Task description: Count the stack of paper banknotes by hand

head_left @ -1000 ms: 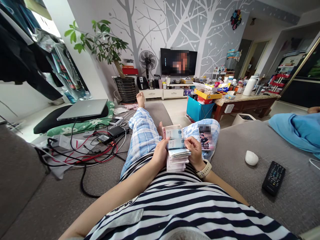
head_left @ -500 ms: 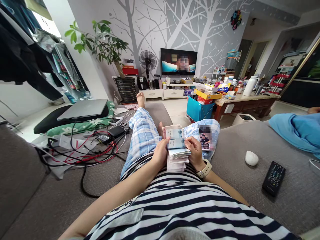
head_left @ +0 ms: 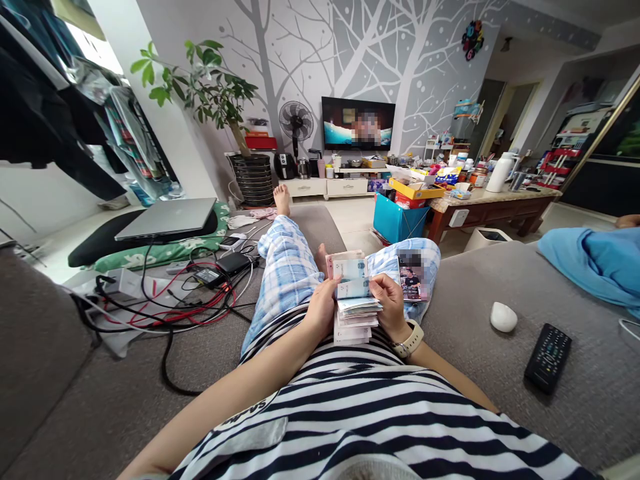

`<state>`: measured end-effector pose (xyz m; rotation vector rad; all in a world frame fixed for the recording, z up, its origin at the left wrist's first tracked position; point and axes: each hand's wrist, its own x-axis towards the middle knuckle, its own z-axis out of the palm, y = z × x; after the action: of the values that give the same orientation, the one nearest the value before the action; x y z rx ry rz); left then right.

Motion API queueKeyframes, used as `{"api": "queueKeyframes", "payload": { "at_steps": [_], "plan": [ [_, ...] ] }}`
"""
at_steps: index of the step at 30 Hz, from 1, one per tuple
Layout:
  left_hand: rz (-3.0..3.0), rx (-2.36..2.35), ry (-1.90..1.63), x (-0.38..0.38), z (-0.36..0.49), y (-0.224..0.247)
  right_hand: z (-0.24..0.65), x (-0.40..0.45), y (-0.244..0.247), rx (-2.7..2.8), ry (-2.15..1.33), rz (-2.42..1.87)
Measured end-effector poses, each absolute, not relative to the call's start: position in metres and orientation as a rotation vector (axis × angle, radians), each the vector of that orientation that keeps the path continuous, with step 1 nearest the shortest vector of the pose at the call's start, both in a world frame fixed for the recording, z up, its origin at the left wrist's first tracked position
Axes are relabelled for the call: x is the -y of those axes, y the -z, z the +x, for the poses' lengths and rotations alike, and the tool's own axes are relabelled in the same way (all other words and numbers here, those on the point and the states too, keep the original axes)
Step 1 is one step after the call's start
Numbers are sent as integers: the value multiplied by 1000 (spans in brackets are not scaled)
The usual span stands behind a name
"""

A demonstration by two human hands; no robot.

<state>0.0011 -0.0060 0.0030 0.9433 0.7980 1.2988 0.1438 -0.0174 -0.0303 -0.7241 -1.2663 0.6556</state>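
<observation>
A fanned bundle of banknotes [head_left: 352, 289] is held over my lap, with blue and pinkish notes showing. My left hand [head_left: 321, 307] grips its left edge, thumb on top and the other fingers hidden behind. On the right side my right hand [head_left: 390, 301], wearing a pale wristwatch [head_left: 411, 337], pinches the edge of a blue note with thumb and forefinger. The lower notes droop in layers toward my striped shirt [head_left: 350, 407]. A phone [head_left: 412, 277] with a lit, partly blurred screen rests on my right thigh, just beyond the right hand.
On the grey sofa to the right lie a white mouse [head_left: 503, 317], a black remote [head_left: 547, 358] and a blue cloth [head_left: 590, 263]. Tangled cables [head_left: 185, 310] and a laptop [head_left: 167, 218] are on the left. Ahead stands a cluttered coffee table [head_left: 495, 197] beside a blue box [head_left: 397, 219].
Hardly anything differs. The blue notes at the top of the bundle have shifted very slightly between my hands; both hands keep their hold.
</observation>
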Motion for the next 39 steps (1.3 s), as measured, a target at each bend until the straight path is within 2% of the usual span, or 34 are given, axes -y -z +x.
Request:
{"api": "queueKeyframes", "payload": {
  "at_steps": [32,39],
  "plan": [
    [880,-871,-1371,-1,4,11,143,20,33,1307,-669,-693],
    [852,-777,-1293,2,6,9,143,16,34,1248,-646,-737]
  ]
}}
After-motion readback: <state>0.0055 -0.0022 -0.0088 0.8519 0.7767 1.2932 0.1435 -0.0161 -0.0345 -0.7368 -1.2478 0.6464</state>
